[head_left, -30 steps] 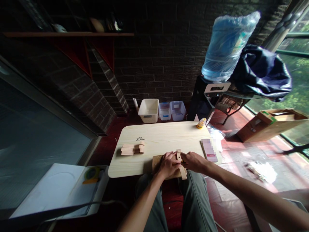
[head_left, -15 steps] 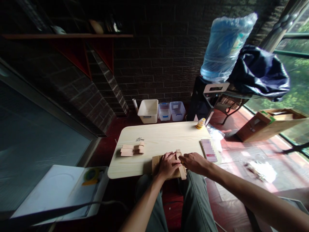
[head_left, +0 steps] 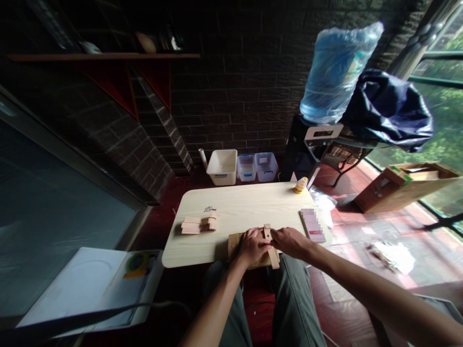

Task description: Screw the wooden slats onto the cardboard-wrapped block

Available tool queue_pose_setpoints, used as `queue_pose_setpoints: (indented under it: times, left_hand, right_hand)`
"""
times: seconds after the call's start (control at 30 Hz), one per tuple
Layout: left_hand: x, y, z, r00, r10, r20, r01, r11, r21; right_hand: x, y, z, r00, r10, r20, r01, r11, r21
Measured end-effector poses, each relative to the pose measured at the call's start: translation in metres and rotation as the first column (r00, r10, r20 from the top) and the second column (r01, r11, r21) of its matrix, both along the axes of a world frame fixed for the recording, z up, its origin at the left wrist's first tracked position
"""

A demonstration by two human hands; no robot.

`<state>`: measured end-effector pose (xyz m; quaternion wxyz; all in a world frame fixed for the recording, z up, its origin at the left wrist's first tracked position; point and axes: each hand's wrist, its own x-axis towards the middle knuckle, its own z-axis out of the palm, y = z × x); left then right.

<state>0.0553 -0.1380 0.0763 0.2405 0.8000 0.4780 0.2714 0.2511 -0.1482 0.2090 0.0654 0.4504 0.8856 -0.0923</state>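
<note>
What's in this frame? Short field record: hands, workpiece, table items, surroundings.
left hand: rests on the wooden board at the near table edge
right hand: at the wooden strip lying across the board; grip not clear
table: light wood, rounded corners
stack of wood pieces: left part of table, apart from both hands
small dark parts: just behind the stack
booklet: right edge of table
yellow item: far right corner
bins: three on the floor beyond the table
water jug: upper right, on a stand
</note>
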Motion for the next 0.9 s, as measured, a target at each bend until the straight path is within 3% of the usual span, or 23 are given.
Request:
queue_pose_setpoints:
  times: [0.17, 0.43, 0.7, 0.9]
  left_hand:
    - [-0.001, 0.000, 0.004, 1.000, -0.016, -0.027, 0.016, 0.999, -0.032]
    - [-0.002, 0.002, 0.007, 0.998, -0.049, -0.046, 0.044, 0.993, -0.109]
    - [-0.002, 0.003, 0.006, 0.997, -0.029, -0.077, 0.019, 0.991, -0.129]
    - [-0.001, 0.004, 0.006, 0.996, -0.034, -0.083, 0.023, 0.991, -0.133]
  right_hand:
    - [0.004, 0.000, -0.002, 1.000, -0.016, -0.025, 0.015, 1.000, -0.014]
    - [0.014, -0.003, 0.011, 0.997, 0.053, -0.058, -0.055, 0.998, -0.027]
    - [0.008, -0.002, -0.001, 0.999, 0.037, -0.030, -0.037, 0.999, -0.019]
    - [0.008, 0.001, 0.000, 1.000, 0.014, -0.012, -0.014, 1.000, -0.003]
